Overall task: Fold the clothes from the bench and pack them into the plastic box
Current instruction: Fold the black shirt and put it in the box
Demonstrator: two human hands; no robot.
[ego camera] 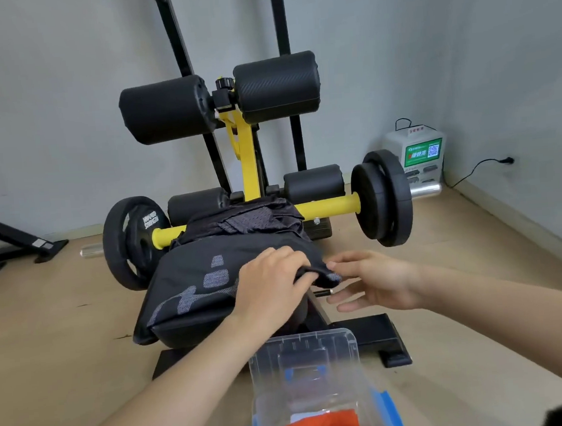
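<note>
Where a pale wooden floor (48, 329) meets a grey wall (50, 112), the black foot of a metal stand (19, 244) sits at nine o'clock. Just right of it, a black weight plate (132, 240) hangs on a yellow bar (329, 206) of a gym bench (185, 332), whose padded end points toward six o'clock. A black garment (197, 268) with a grey pattern is draped over the pad, and a second dark mesh garment (253, 218) lies bunched beyond it. At centre, the left hand (271, 286) curls its fingers around the garment's right edge and grips it. Below, at six o'clock, a clear plastic box (306, 400) with blue latches stands on the floor, with an orange cloth (321, 424) inside. The right hand (374, 282) reaches in from four o'clock, fingers loosely spread and nearly straight, thumb tip at the garment's corner. Two more black plates (381, 199) hang at three o'clock. Behind them, in the room's corner at two o'clock, stands a white box-shaped device (415, 157) with a green label.
</note>
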